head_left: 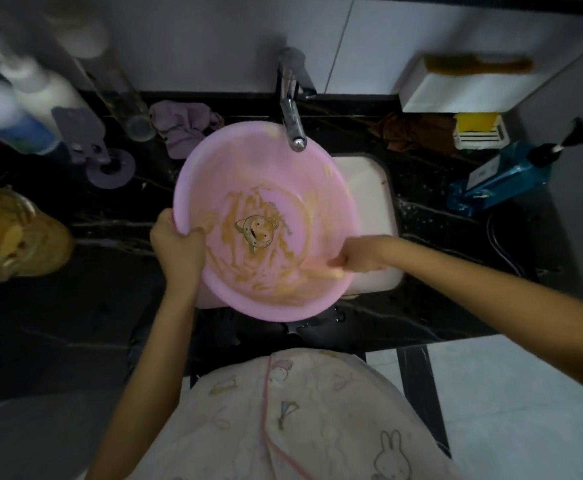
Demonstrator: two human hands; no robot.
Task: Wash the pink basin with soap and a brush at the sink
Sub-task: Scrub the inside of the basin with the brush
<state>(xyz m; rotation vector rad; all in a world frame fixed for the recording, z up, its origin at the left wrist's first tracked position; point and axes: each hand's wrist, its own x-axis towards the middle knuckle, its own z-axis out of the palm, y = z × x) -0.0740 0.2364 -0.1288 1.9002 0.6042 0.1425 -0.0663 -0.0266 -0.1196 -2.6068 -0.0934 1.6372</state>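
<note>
Bunny-print cloth (335, 420) is hanging over the person's front at the near edge of the counter (75, 306). Just past it, the basin (248, 174) is sitting tilted over the white sink (369, 188), its far rim under the tap (293, 119). The person's left hand (177, 244) is gripping the basin's near-left rim, thumb inside and fingers curled over the edge. The right hand (359, 259) is reaching into the near-right side, fingers curled round a pale thing (324, 271) too blurred to name.

Brownish-yellow smears (238, 209) are streaking the basin's floor and lower wall around a cartoon print (255, 232) at the centre.

To the left, a jar (13, 233) is holding something yellowish that I cannot make out. Behind it, bottles (23, 105) are standing near a clear tumbler (127, 98), with a purple rag (186, 128) bunched beside the basin. On the right, a blue pump bottle (501, 174) is leaning, a white rack (480, 138) is holding a yellow block (475, 122), and a brown brush (477, 65) is lying on a white box (456, 93).
</note>
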